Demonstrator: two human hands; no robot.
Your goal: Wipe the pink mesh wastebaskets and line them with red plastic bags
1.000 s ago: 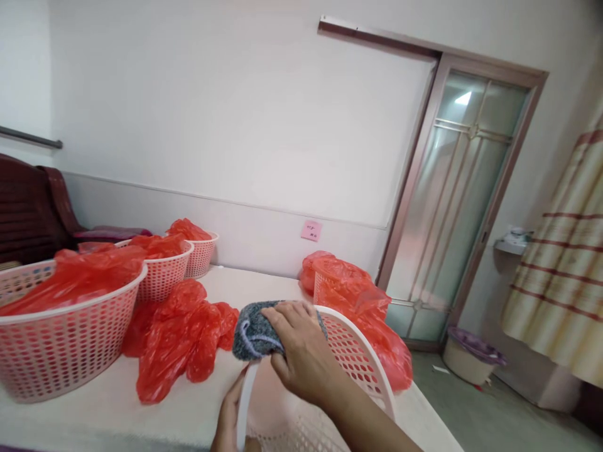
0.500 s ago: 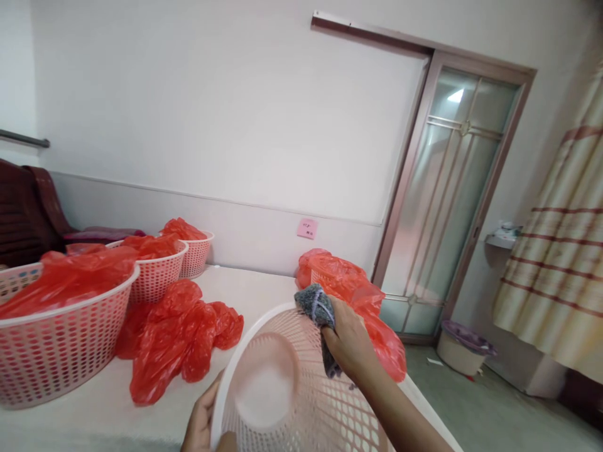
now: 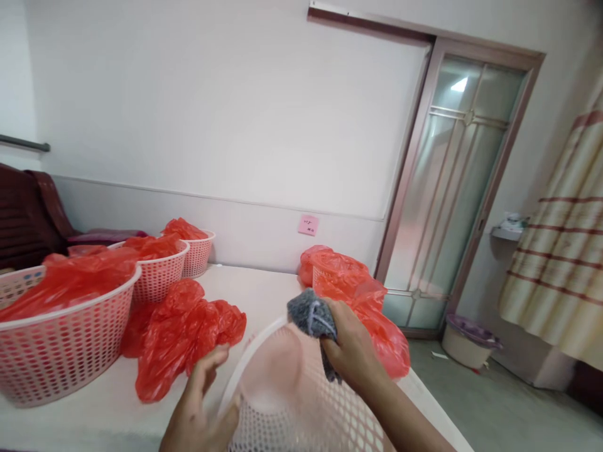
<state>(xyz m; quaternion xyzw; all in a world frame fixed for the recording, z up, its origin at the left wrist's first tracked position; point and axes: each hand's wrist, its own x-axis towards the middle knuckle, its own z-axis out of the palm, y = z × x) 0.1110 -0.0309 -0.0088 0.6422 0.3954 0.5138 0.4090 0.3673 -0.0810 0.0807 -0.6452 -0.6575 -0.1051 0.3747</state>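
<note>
A pale pink perforated plastic basket (image 3: 268, 402) lies tipped toward me at the front of the table, its mouth facing me and its near part slightly blurred. My right hand (image 3: 351, 336) grips a bunched grey cloth (image 3: 311, 314) and presses it against the basket's upper rim. At the left of the rim is my left hand (image 3: 200, 402), fingers apart and loosened, with the thumb near the rim's inner side. Whether the thumb still touches the basket I cannot tell. Crumpled red plastic bags (image 3: 188, 333) lie to the left, beyond this hand.
On the left stand white-rimmed baskets holding red bags, the largest basket (image 3: 70, 339) nearest me. Behind my right hand, red plastic (image 3: 348, 282) covers another basket on the white table (image 3: 254, 282). A lined bin (image 3: 468, 345) stands on the floor by the sliding door (image 3: 464, 188).
My left hand has opened and come up off its grip on the basket's rim. The basket has dipped slightly, and the cloth in my right hand has shifted a little left and down.
</note>
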